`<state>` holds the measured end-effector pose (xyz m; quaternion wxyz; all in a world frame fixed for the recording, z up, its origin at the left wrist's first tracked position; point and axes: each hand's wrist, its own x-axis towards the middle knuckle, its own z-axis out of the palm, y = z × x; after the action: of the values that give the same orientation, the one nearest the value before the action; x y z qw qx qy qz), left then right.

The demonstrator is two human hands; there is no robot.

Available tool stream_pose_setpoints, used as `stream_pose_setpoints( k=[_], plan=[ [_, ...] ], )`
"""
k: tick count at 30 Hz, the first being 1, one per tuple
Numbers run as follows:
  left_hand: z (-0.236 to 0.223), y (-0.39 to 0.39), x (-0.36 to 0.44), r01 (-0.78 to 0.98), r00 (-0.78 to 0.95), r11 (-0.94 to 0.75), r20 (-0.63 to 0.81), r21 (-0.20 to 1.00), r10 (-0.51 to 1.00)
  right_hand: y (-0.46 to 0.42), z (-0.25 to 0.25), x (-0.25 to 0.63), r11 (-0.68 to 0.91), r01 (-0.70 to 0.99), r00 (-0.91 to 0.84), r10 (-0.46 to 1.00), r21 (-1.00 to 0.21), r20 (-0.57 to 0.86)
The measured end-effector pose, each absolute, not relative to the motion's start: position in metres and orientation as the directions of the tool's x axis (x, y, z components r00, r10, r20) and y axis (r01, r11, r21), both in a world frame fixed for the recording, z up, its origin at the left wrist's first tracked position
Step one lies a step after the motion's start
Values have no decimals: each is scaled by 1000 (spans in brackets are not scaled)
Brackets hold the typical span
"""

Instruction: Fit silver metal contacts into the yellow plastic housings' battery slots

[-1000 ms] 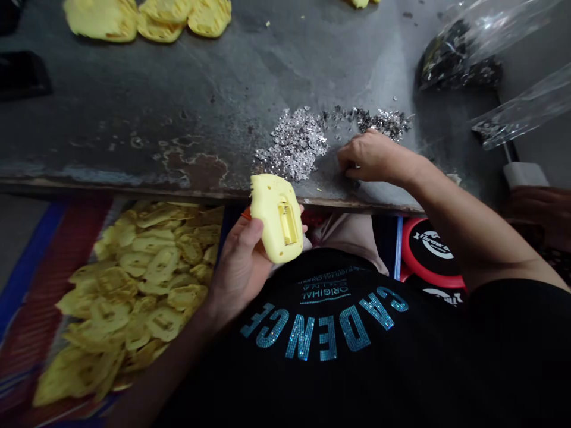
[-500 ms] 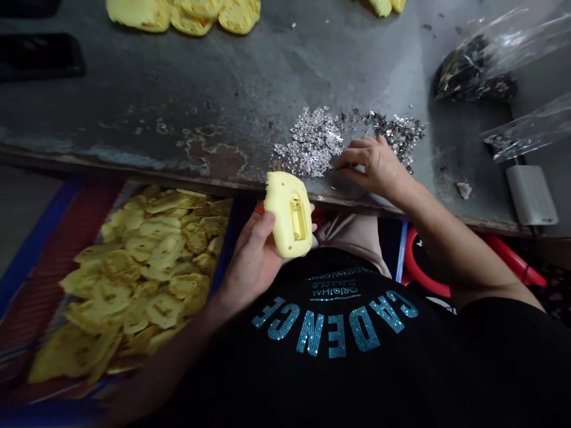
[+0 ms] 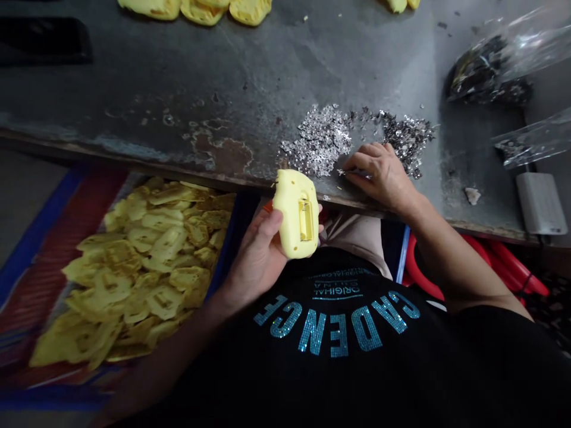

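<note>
My left hand (image 3: 259, 258) grips a yellow plastic shell (image 3: 298, 213) just below the near edge of the dark worktable (image 3: 178, 101), its open compartment facing up. My right hand (image 3: 382, 175) rests on the table beside a heap of small shiny metal pieces (image 3: 320, 139). Its fingertips pinch a small silver piece at the edge of the heap. A darker heap of small metal bits (image 3: 405, 135) lies just beyond the right hand.
A bin of several yellow shells (image 3: 138, 267) sits low at my left. More yellow shells (image 3: 200, 9) lie at the table's far edge. Clear bags with dark parts (image 3: 486, 74) and a pale box (image 3: 540, 203) are at right. Red plastic (image 3: 504, 267) shows under the table.
The view shifted left, so everything slid right. My right hand uncurled from a fist and now pinches a small piece at the heap's edge. The left hand keeps holding the shell.
</note>
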<state>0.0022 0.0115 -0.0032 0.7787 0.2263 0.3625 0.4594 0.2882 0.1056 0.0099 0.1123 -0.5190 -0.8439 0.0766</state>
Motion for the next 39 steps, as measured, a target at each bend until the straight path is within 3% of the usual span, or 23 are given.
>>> stream_pose_setpoints(
  k=[9,13,16,19,22,25,27,34,39],
  plan=[
    [-2,9,4,-567,296,456,-347,686,890,113,1,279,450,882,-440,893,-142,98],
    [5,8,6,-558,283,473,-380,681,881,109,3,279,408,895,-390,912,-181,127],
    [8,9,8,-540,290,483,-387,689,875,102,11,282,360,894,-333,932,-267,141],
    [10,10,12,-540,302,479,-371,692,878,88,24,281,368,792,-312,930,-488,196],
    [11,9,15,-541,396,521,-347,660,850,70,38,272,409,512,-381,896,-756,227],
    [12,7,15,-521,489,576,-332,630,806,55,51,261,329,251,-478,860,-910,179],
    [13,6,14,-506,513,593,-334,626,791,49,59,258,293,215,-508,848,-932,150],
    [18,5,16,-429,656,712,-350,555,668,44,92,263,395,416,-532,836,-819,134],
    [22,6,19,-428,651,704,-347,567,675,48,88,259,376,315,-550,821,-871,155]
  ],
)
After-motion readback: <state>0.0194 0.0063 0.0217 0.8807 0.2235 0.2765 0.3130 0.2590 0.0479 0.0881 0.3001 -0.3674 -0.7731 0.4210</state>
